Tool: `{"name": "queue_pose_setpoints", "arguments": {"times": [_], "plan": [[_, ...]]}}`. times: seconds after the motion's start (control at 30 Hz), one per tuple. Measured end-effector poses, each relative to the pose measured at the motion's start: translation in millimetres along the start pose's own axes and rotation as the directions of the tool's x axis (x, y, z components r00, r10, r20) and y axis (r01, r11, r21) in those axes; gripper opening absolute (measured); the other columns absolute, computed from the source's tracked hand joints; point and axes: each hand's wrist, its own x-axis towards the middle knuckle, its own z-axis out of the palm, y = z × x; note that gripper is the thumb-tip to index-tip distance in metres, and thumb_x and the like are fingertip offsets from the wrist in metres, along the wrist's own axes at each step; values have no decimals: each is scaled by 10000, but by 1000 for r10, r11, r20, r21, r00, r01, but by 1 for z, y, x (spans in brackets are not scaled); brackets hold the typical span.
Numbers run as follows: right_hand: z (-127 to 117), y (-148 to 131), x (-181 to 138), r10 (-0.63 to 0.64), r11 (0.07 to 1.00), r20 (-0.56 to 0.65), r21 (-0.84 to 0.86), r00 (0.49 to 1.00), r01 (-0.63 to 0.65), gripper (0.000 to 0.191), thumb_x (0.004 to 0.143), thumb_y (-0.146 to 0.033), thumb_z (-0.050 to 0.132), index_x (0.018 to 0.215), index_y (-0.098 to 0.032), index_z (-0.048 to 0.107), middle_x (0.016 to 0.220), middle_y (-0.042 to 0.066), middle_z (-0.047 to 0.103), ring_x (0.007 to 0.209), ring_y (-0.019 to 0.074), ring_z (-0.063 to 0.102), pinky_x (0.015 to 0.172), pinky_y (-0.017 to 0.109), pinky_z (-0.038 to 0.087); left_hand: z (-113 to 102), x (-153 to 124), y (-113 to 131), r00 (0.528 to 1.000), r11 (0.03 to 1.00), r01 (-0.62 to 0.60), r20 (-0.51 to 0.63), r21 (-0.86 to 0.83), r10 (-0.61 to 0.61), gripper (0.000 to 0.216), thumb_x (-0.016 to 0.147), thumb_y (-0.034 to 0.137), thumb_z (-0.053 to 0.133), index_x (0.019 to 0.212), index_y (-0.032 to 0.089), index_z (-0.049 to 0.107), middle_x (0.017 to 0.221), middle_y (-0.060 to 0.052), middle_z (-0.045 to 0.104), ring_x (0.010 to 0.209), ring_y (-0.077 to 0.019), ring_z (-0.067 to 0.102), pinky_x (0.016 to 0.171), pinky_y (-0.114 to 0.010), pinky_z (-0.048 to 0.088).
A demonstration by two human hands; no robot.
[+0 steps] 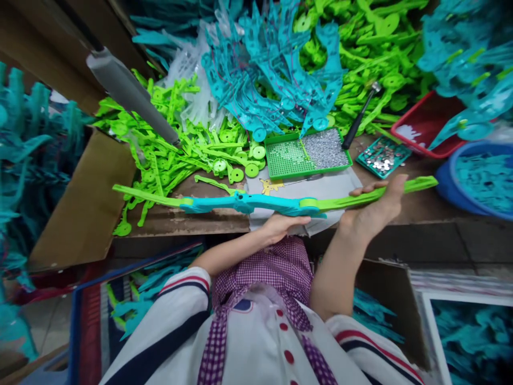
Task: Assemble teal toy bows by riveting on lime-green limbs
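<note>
Nearest, the person's left hand (282, 224) meets the blue middle of a long blue-and-green piece (266, 202), its grip hidden; the right hand (371, 214) grasps the right green arm. The worktable's (218, 224) near edge offers little bare room. Above it the piece lies lengthwise left-to-right, green ends pointing outward. Farther: a green tray (282, 172), heaped lime-green parts (220, 166).

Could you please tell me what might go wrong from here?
The long strip, in the right hand with the left hand at its middle, might knock the green tray and spill its silver pieces. The strip's left end, overlapping the loose green parts in view, could snag on them.
</note>
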Motion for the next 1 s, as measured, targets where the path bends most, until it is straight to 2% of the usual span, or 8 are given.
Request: {"name": "queue_pose_setpoints", "arguments": {"times": [0.17,0.27,0.37,0.43,0.5,0.57,0.73,1.0], "plan": [[35,17,14,-179,979,-176,70,968,194,348,947,-470,397,696,-243,318,607,-70,273,469,76,349,482,223,363,-19,-5,4,994,961,8,102,275,-37,448,601,299,948,981,152,763,1052,-98,763,923,-193,725,1043,-450,513],[31,34,24,-219,967,-167,94,961,237,373,972,-467,356,688,-240,274,597,-75,228,465,75,323,503,217,362,-43,-43,-5,952,776,-257,288,576,102,281,787,302,830,1008,144,760,1021,-111,762,912,-193,726,924,-384,571],[10,51,35,-180,980,-155,53,971,190,350,973,-418,372,677,-244,303,560,-84,232,453,79,320,493,222,345,-74,-93,-4,725,270,-600,369,753,581,150,918,271,690,1023,190,760,998,-83,758,948,-177,718,900,-328,580],[-4,58,40,-200,979,-137,-1,970,202,346,961,-427,397,673,-247,334,560,-82,264,454,81,346,488,234,357,-98,-121,11,498,-100,-530,405,842,767,172,922,220,682,1083,221,741,1041,-69,741,978,-170,712,915,-319,578],[-12,61,43,-238,971,-100,-54,966,233,347,937,-451,416,663,-249,351,572,-74,291,462,85,369,485,243,376,-123,-137,37,407,-311,-296,414,903,814,300,909,234,708,1209,231,698,1161,-97,705,1128,-215,675,1008,-373,547],[-16,60,43,-257,963,-36,-93,966,253,342,908,-472,421,656,-249,361,573,-70,300,473,87,381,499,249,403,-143,-140,66,448,-398,-117,406,910,796,460,916,310,712,1352,196,619,1293,-155,649,1260,-278,607,1082,-436,495],[-35,45,35,-144,983,130,-95,981,157,274,833,-475,474,739,-217,470,657,-42,457,605,103,545,634,262,519,-168,-126,96,725,-511,-64,393,857,567,403,1011,315,553,1389,182,599,1281,-146,689,1193,-285,641,1060,-447,466],[-104,31,31,479,839,76,-334,875,-430,241,880,-382,607,776,-168,570,598,-10,567,484,104,561,449,193,498,-162,-131,52,782,-375,-40,262,926,565,373,984,262,597,1351,218,640,1367,-128,666,1331,-300,565,1101,-467,410]]}}
